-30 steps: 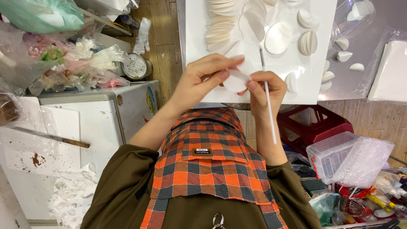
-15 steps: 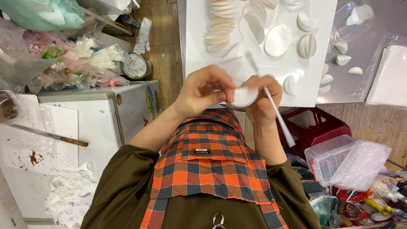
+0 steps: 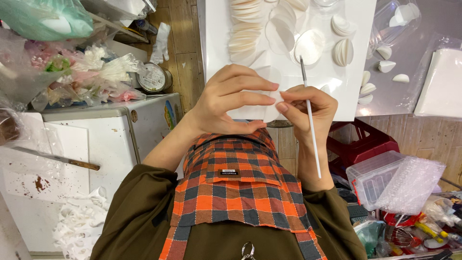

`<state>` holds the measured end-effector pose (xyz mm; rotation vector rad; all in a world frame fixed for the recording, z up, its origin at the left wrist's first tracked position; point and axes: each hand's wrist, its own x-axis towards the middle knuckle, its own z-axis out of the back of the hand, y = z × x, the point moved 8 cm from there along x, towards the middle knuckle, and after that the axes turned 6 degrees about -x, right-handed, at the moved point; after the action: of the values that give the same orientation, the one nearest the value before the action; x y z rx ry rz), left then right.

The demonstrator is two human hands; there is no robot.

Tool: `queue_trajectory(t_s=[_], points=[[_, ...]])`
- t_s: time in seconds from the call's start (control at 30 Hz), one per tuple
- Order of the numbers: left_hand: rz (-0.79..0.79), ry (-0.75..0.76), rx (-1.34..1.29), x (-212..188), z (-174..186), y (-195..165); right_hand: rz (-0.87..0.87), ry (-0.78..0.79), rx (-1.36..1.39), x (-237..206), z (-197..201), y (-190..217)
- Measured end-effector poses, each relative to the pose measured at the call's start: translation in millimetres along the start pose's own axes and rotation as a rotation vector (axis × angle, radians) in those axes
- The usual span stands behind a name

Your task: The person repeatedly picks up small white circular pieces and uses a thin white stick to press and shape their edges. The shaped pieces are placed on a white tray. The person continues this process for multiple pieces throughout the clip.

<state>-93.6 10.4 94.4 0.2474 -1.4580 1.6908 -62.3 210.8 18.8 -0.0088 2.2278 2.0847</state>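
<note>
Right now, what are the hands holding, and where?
Both hands pinch a white paper disc by its edges; the right hand also holds a thin brush mid-shaft.

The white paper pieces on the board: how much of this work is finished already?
Done: folded pieces lie on the white board. In hand: both hands, left and right, pinch one paper piece; the right also holds a thin brush. Left: a stack of flat rounds.

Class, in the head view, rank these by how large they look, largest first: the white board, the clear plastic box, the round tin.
1. white board
2. clear plastic box, though it sits nearer the camera
3. round tin
</note>
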Motion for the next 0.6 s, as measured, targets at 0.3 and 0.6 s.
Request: queue_trajectory(t_s=[0.3,0.6], points=[[0.227,-0.179,-0.206,-11.4,3.6,18.5,0.677,0.013,-0.369,-7.1,-14.1,71.8],[0.376,-0.229,-0.581,-36.4,-15.1,36.6,0.949,0.241,-0.742,-16.2,-50.1,81.7]])
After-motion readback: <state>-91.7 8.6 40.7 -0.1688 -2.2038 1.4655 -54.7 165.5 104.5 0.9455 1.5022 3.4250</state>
